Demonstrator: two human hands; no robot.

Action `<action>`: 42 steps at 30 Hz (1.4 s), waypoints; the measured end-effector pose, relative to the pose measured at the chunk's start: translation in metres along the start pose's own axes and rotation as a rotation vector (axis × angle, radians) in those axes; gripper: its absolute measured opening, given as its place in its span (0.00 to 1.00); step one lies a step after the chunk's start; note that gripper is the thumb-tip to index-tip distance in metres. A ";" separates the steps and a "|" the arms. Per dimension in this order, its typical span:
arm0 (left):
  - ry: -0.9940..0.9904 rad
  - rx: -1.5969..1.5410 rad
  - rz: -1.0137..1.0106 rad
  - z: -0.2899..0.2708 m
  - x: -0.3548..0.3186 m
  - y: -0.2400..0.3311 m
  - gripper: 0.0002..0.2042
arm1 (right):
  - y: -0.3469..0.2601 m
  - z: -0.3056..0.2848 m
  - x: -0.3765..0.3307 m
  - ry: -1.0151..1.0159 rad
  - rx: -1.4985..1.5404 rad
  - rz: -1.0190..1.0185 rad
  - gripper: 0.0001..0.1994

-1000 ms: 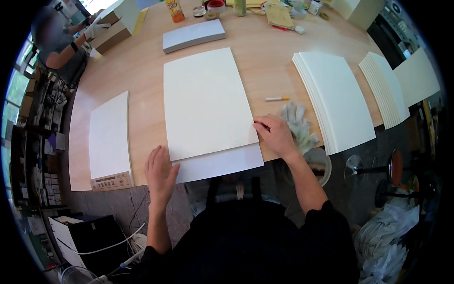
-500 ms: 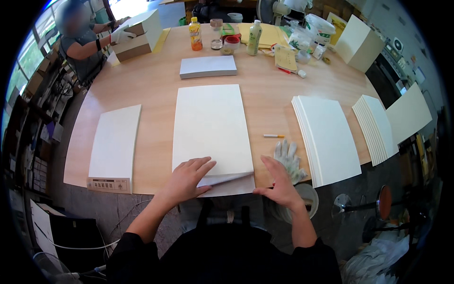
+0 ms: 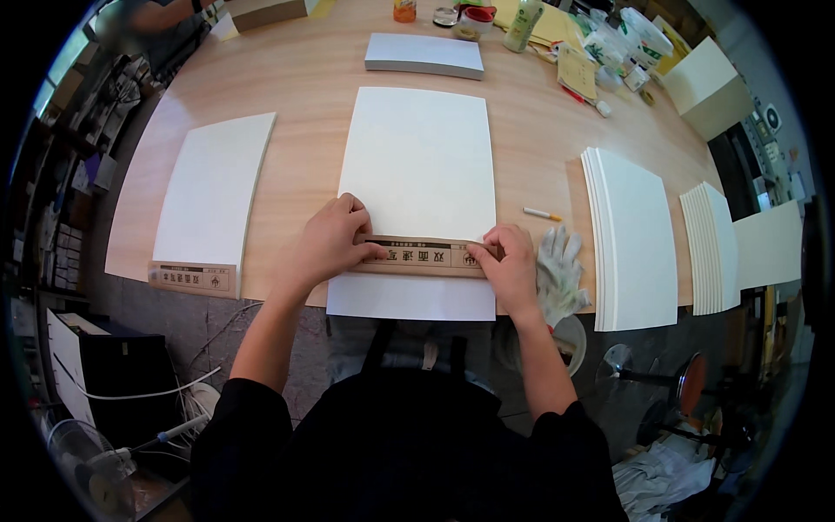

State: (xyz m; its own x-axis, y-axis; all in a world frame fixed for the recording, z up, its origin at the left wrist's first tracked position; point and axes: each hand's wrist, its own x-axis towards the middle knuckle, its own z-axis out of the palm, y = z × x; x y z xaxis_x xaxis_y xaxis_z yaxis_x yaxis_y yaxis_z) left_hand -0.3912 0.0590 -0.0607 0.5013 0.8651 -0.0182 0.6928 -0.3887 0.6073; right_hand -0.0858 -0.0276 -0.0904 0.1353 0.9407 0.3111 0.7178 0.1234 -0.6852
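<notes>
Near the surface's (image 3: 296, 78) front edge, a brown printed strip (image 3: 424, 256) lies across the white sheet (image 3: 419, 165). The left hand (image 3: 329, 241) presses its left end, the right hand (image 3: 506, 258) its right; each grip is fingertips flat, enclosing nothing. A work glove (image 3: 558, 271) lies just right.

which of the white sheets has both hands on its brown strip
The middle sheet; left hand and right hand press its brown strip. The left sheet has a strip too, untouched.
</notes>
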 end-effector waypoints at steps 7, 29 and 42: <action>0.018 0.047 -0.049 0.006 0.003 -0.001 0.21 | 0.002 0.002 -0.003 -0.026 -0.008 0.017 0.12; -0.543 0.899 0.767 0.028 0.100 0.073 0.48 | -0.017 -0.072 -0.034 -0.028 -0.394 -0.470 0.06; -0.479 0.896 0.751 0.029 0.102 0.075 0.34 | -0.121 0.142 -0.013 -0.232 -0.155 -0.862 0.07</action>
State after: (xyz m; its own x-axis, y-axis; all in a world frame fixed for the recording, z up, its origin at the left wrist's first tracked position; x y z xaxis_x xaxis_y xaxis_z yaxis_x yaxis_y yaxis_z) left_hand -0.2729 0.1087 -0.0403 0.9297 0.2101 -0.3026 0.1699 -0.9734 -0.1537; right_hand -0.2713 -0.0097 -0.1050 -0.6205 0.5841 0.5233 0.5927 0.7862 -0.1747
